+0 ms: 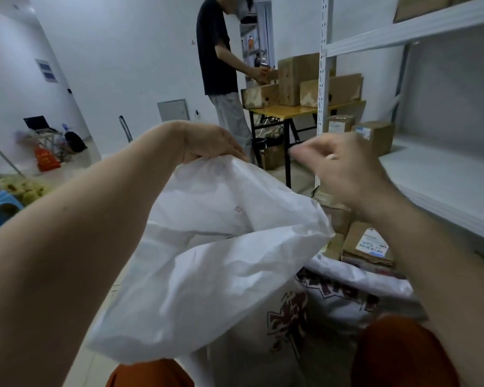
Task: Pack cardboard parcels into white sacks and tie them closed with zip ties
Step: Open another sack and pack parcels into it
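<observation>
The left hand [207, 143] pinched the far rim of the white sack [207, 247], holding its mouth up between the knees. Thin, crinkly woven plastic, it looked light and floppy, best gripped at the hem. The right hand [344, 174], blurred, hung loosely curled and empty, above the cardboard parcels [366, 244] by the shelf's lower edge.

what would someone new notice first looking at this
The big white sack fills the centre foreground, its top edge gripped by the left hand, while the right hand hangs blurred beside it, apparently holding nothing. Behind, a person in a dark shirt stands at a yellow table stacked with cardboard boxes.
</observation>
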Demonstrator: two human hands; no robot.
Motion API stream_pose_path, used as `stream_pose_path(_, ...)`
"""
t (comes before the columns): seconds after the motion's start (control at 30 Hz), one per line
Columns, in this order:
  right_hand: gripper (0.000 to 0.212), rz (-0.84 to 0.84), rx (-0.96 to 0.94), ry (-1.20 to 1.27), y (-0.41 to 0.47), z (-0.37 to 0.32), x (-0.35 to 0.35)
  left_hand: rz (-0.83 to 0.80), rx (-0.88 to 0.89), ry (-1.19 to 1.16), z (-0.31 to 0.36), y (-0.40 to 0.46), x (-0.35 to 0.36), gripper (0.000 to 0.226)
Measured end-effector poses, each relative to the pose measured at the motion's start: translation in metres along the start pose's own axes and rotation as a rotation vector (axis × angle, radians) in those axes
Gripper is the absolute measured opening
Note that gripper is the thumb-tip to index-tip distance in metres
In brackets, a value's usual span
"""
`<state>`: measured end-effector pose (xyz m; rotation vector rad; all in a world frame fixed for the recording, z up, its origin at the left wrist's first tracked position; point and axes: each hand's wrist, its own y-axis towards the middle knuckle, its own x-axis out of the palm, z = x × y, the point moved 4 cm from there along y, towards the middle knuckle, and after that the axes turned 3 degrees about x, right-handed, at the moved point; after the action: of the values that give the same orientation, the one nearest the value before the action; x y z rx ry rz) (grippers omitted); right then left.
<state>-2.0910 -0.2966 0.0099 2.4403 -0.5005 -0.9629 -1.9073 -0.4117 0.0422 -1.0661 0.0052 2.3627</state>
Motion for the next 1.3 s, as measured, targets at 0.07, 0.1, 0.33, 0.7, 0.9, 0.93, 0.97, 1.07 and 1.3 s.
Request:
stream_pose_path(0.07, 0.049, -0.214, -0.067, -0.219, 0.000, -0.024, 0.023, 0.013, 0.051, 0.021, 0.007, 0.002, 0.003, 0.014)
stream_pose_path(0.1, 0.044, -0.279, -0.062, -0.267, 0.002, -0.028, 0.034, 0.024, 0.055, 0.024, 0.011, 0.002, 0.004, 0.012)
stream_pose_path(0.33, 0.021, -0.597, 0.454, 0.629, 0.016, 0.015, 0.041, 0.821, 0.308, 0.670, 0.042, -0.037, -0.015, 0.021)
stream_pose_path(0.7, 0.022, -0.593, 0.674, 1.257, 0.003, 0.058, 0.051, 0.122, 0.061, 0.104, -0.002, -0.007, -0.017, 0.013)
stream_pose_path(0.9, 0.022, -0.499, 0.630, 1.232, 0.006, 0.072, 0.042, 0.503, 0.008, 0.418, 0.001, 0.018, -0.027, 0.029)
stream_pose_path(0.93, 0.026, -0.478, 0.613, 1.239, 0.008, 0.074, 0.040, 0.578, 0.111, 0.448, 0.010, 0.018, -0.028, 0.038)
stream_pose_path(0.97, 0.028, -0.454, 0.598, 1.248, 0.010, 0.077, 0.037, 0.563, 0.184, 0.430, 0.017, 0.014, -0.026, 0.045)
stream_pose_path(1.07, 0.025, -0.413, 0.599, 1.287, 0.012, 0.084, 0.031, 0.325, 0.174, 0.601, 0.020, 0.001, -0.014, 0.034)
stream_pose_path(1.3, 0.011, -0.381, 0.398, 0.174, 0.033, 0.064, -0.012, 0.119, 0.081, 0.318, 0.000, 0.011, -0.009, 0.016)
